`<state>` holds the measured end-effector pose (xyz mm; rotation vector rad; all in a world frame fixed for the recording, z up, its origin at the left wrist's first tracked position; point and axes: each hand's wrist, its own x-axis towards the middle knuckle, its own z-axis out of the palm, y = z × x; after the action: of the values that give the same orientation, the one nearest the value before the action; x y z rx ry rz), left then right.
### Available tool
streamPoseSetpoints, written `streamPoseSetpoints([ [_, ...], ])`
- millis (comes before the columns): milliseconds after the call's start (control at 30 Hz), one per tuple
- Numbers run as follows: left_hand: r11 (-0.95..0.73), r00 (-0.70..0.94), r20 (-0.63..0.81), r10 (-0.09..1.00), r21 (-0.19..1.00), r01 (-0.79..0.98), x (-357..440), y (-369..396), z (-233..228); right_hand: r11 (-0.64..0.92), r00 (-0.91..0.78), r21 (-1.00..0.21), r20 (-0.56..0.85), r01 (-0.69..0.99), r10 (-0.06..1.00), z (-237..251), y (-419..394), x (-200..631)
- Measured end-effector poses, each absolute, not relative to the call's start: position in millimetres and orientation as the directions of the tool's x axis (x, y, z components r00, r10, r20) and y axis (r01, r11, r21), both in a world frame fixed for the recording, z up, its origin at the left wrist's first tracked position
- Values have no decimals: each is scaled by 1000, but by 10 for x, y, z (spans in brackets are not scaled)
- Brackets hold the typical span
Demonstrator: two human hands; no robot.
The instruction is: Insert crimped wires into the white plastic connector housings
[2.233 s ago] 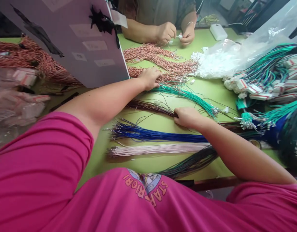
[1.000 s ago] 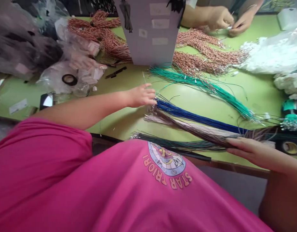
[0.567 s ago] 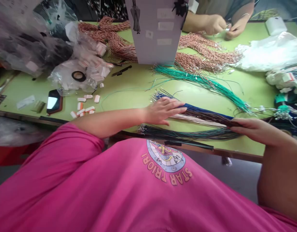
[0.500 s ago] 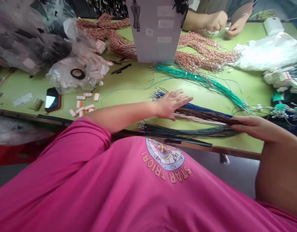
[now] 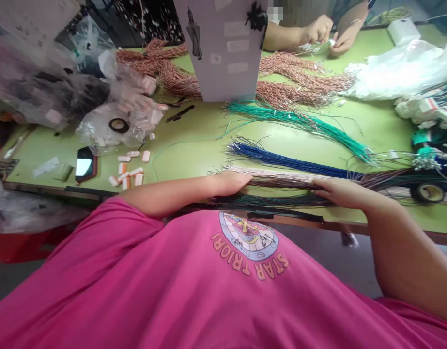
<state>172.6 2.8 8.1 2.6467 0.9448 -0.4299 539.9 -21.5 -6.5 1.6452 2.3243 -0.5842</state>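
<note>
My left hand point(image 5: 233, 182) is closed around the left part of a bundle of brown wires point(image 5: 281, 182). Farther right, my right hand point(image 5: 334, 190) grips the same bundle, its fingers wrapped over the wires. Just behind lies a bundle of white wires point(image 5: 270, 171), and beyond it a bundle of blue wires point(image 5: 281, 156) with loose metal-tipped ends on the left. Dark green wires point(image 5: 274, 200) run along the table's front edge, partly under my hands. A bright green wire bundle point(image 5: 317, 124) lies farther back.
Orange-and-white blocks point(image 5: 126, 169) and a phone point(image 5: 85, 164) lie at left, near a plastic bag point(image 5: 100, 128). A roll of tape point(image 5: 427, 193) sits at right. Behind a grey upright panel point(image 5: 226, 72) are twisted wires point(image 5: 299, 92); a co-worker's hands point(image 5: 327, 39) work at the back.
My left hand has moved from lying spread over the wires down to the brown bundle's left part and closed. My right hand has slid left along it. The blue wires are now uncovered.
</note>
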Motion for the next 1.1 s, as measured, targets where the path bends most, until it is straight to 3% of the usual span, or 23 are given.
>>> streamPoseSetpoints([
  [67, -723, 723, -315, 615, 141, 677, 1711, 200, -77, 299, -324, -127, -468, 946, 822, -92, -116, 5318],
  [167, -671, 650, -292, 702, 33, 741, 1728, 498, -92, 232, -210, -6, -445, 973, 871, -57, -25, 5194],
  [233, -666, 636, -292, 714, -5, 746, 1738, 569, -43, 209, -183, 13, -433, 978, 882, -35, -48, 5158],
  [400, -793, 768, -287, 572, 45, 608, 1687, 198, -52, 270, -322, -178, -440, 946, 838, -64, -372, 5342],
  [500, -851, 833, -259, 490, 67, 521, 1610, 13, -89, 232, -382, -362, -427, 903, 819, -1, -513, 5482],
  [600, -880, 875, -217, 433, 105, 462, 1547, 27, -42, 222, -461, -559, -333, 799, 823, 168, -365, 5582],
  [667, -888, 883, -237, 404, 128, 441, 1539, 82, 11, 187, -389, -591, -234, 785, 891, 258, -60, 5663],
  [700, -887, 879, -254, 404, 128, 444, 1547, 109, 36, 150, -290, -563, -168, 813, 942, 277, 143, 5715],
  [767, -874, 857, -273, 437, 95, 476, 1574, 169, 78, 51, -61, -349, -18, 936, 998, 249, 592, 5830],
  [833, -835, 812, -256, 525, 32, 550, 1577, 264, 121, -68, 63, -69, -68, 995, 996, 158, 995, 5935],
  [867, -787, 762, -247, 598, -5, 616, 1552, 336, 148, -85, 87, 16, -165, 996, 982, 102, 1145, 5972],
  [1000, -400, 361, -220, 907, -172, 900, 1171, 749, 271, 22, -8, 42, -314, 999, 950, -91, 1292, 5994],
  [1100, -108, 43, -239, 970, -265, 958, 686, 1025, 264, 133, -120, 16, -330, 991, 936, -175, 1122, 5954],
])
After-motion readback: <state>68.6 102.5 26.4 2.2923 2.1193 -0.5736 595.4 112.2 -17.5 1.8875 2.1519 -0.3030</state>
